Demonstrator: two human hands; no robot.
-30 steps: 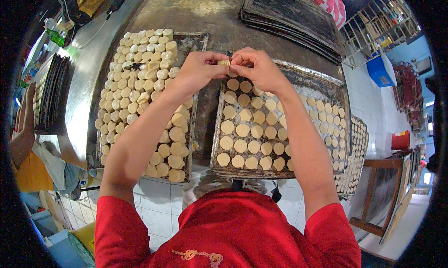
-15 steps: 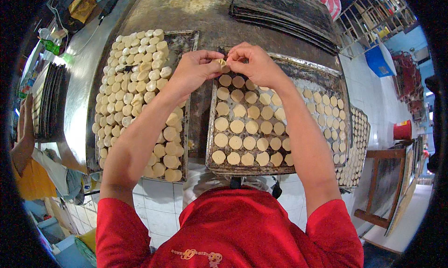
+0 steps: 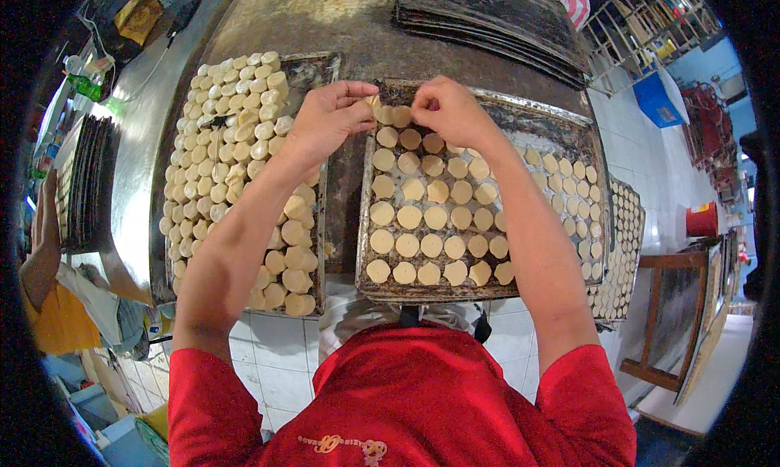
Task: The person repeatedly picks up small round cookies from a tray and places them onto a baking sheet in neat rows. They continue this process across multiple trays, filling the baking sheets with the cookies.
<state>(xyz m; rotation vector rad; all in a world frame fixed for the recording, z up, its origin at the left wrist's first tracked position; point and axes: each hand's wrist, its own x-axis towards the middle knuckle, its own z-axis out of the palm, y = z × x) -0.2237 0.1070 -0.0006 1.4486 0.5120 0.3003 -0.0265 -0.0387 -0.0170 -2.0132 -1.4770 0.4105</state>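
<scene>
My left hand (image 3: 331,119) is closed, with a small pale dough piece (image 3: 374,102) pinched at its fingertips. It hovers by the far left corner of a dark baking tray (image 3: 366,231). My right hand (image 3: 453,113) is closed too, its thumb and fingers curled together beside a flat dough disc (image 3: 401,116) at the tray's far end; whether anything is between those fingers is hidden. Rows of round dough discs (image 3: 411,217) lie on this tray, partly covered by my right forearm. Under my left forearm, thicker dough rounds (image 3: 215,154) are heaped on another tray (image 3: 323,69).
Dark empty trays (image 3: 496,28) are stacked at the table's far side, and more trays (image 3: 88,178) stand at the left. A further tray of small discs (image 3: 621,247) sits at the right. Another person's arm (image 3: 45,256) shows at the left edge. A blue box (image 3: 660,101) stands on the floor.
My hands have moved apart; the left now has a dough piece to itself. The right has shifted slightly right, and dough discs now show between the hands.
</scene>
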